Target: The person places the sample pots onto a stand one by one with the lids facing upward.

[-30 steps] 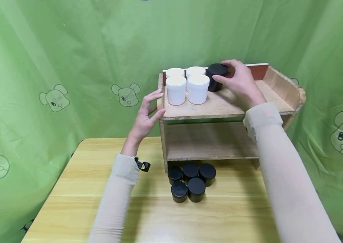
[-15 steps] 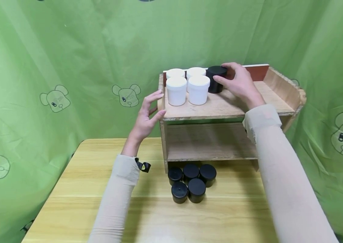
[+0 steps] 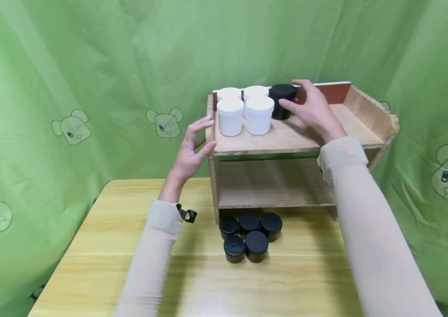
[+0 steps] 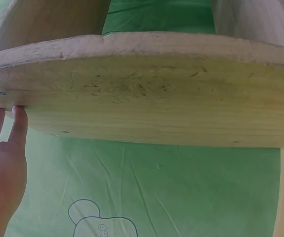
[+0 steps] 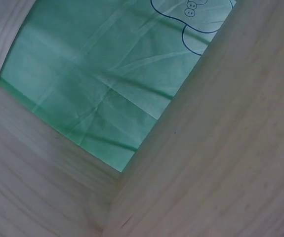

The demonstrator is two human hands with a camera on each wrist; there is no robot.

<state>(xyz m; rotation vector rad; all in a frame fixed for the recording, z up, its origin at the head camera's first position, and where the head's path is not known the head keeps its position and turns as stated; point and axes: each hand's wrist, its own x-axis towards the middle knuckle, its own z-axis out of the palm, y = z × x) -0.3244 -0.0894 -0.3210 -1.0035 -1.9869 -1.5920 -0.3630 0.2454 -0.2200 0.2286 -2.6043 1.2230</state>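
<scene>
In the head view, my right hand (image 3: pixel 314 107) is at a black lidded jar (image 3: pixel 280 107) upright on the top board of a wooden shelf (image 3: pixel 287 140). The thumb lies at the jar's front and the fingers reach behind its right side. Several white lidded jars (image 3: pixel 230 119) stand left of it in two rows. My left hand (image 3: pixel 190 152) touches the shelf's left side panel with fairly straight fingers. The left wrist view shows the fingertips (image 4: pixel 19 109) against that panel (image 4: pixel 146 98). The right wrist view shows shelf boards (image 5: pixel 221 148); the hand is hidden there.
Several black lidded jars (image 3: pixel 256 246) stand close together on the wood-grain table (image 3: pixel 128 229), in front of and partly under the lower board (image 3: pixel 271 182). A green curtain (image 3: pixel 109 53) hangs behind. The right side panel (image 3: pixel 370 110) rises past my right hand.
My right fingertips shift very slightly at the black jar, which stays in place beside the white jars. The left hand keeps its place on the side panel. The view tilts a little.
</scene>
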